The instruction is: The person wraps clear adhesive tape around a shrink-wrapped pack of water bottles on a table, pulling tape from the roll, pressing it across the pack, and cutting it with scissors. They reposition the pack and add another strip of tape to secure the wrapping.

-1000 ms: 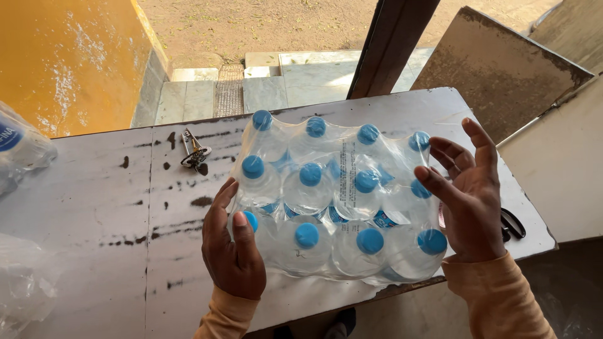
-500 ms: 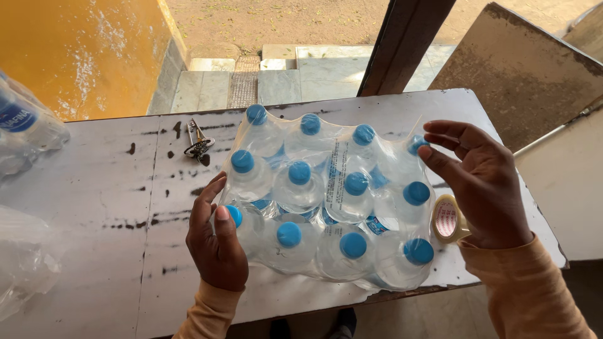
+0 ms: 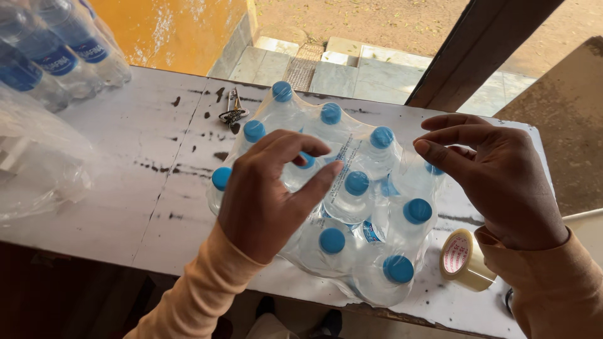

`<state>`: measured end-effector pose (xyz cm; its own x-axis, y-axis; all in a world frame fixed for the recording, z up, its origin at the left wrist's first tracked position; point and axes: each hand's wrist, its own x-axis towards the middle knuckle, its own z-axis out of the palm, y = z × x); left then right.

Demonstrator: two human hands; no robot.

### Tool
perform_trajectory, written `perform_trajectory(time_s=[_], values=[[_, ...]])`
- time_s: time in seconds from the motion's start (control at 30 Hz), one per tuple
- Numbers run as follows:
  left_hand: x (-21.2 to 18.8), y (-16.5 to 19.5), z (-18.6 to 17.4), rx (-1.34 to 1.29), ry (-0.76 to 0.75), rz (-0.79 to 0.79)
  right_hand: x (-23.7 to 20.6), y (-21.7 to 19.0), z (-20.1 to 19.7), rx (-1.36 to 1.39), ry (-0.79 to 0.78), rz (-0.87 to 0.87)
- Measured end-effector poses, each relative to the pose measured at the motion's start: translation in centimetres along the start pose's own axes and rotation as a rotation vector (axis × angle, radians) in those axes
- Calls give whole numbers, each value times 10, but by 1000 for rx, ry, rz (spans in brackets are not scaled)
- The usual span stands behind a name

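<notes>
Worn white table (image 3: 138, 188) w/ chipped paint, set by an open doorway. Shrink-wrapped pack of blue-capped water bottles (image 3: 352, 207) is stood mid-table. Left hand (image 3: 270, 194) is laid on top of it, fingers spread, nothing gripped. Right hand (image 3: 496, 182) is held open just beside the pack. Tape roll (image 3: 461, 257) is seen near its wrist, keys (image 3: 232, 113) behind.

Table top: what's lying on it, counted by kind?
Wrapped pack of blue-capped bottles: 1
Loose bottles at the far left edge: 2 that can be made out
Roll of tape: 1
Bunch of keys: 1
Crumpled clear plastic: 1
Total: 6
</notes>
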<state>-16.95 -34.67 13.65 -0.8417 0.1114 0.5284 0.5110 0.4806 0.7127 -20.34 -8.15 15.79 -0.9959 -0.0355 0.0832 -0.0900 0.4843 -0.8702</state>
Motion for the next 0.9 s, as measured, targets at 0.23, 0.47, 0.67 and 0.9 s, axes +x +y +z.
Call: perform_trajectory(time_s=[0.23,0.47,0.67,0.9], values=[[37,12,42,23,-185,-57,3,0,3,45,-61,-13],[52,2,48,44,-282,-111,3,0,9,14,-15,104],[61,-2,46,-4,-410,-170,2,5,14,45,1,101],[69,-5,47,17,-440,-169,-6,15,18,81,52,150]])
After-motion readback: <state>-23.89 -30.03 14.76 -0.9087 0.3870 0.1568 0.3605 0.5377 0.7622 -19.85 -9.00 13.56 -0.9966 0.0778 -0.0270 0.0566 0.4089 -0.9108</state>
